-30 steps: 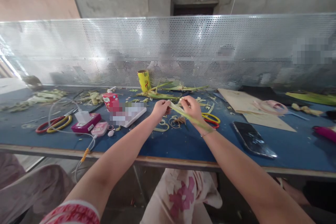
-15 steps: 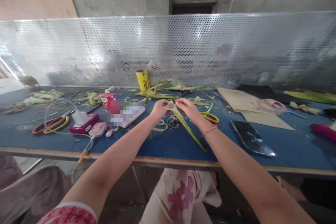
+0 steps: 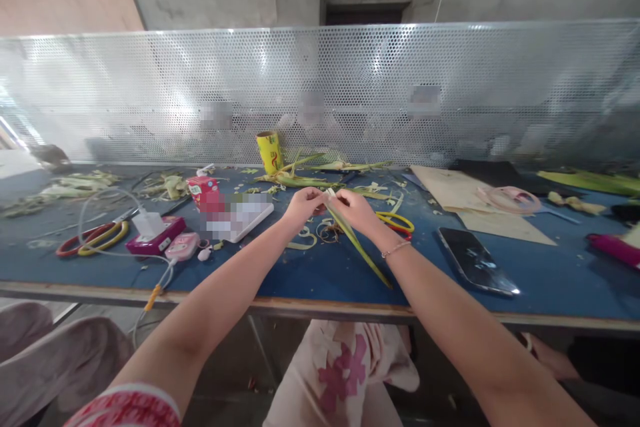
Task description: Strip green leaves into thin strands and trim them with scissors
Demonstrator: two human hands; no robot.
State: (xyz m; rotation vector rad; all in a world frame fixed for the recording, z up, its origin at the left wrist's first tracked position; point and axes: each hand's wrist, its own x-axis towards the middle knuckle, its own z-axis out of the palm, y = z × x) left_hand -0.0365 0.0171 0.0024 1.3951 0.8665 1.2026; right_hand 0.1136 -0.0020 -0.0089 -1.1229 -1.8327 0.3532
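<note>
My left hand (image 3: 304,205) is closed, its fingertips pinching the pale folded end of a long green plant leaf (image 3: 364,251). On the other side of that end, my right hand (image 3: 354,209) also grips the leaf between thumb and fingers. From my hands the leaf slants down to the right, narrowing to a tip near the table's front edge. Exactly how the end is folded is partly hidden by my fingers. Just beyond my right wrist lie yellow-and-red loop handles (image 3: 397,220), and a curled pale strip (image 3: 306,240) rests beside my left hand.
On the blue table (image 3: 320,280) are a phone (image 3: 477,260), brown paper (image 3: 450,193), a roll of pink tape (image 3: 510,199), a red drink carton (image 3: 204,192), a yellow tube (image 3: 270,152), a purple power block (image 3: 155,235) and more leaves (image 3: 300,180). A perforated metal screen (image 3: 320,67) stands behind.
My fingers have drawn closer together around the leaf's pale end, the right hand shifting slightly left. The whole view has moved a little; the leaf stays in both hands.
</note>
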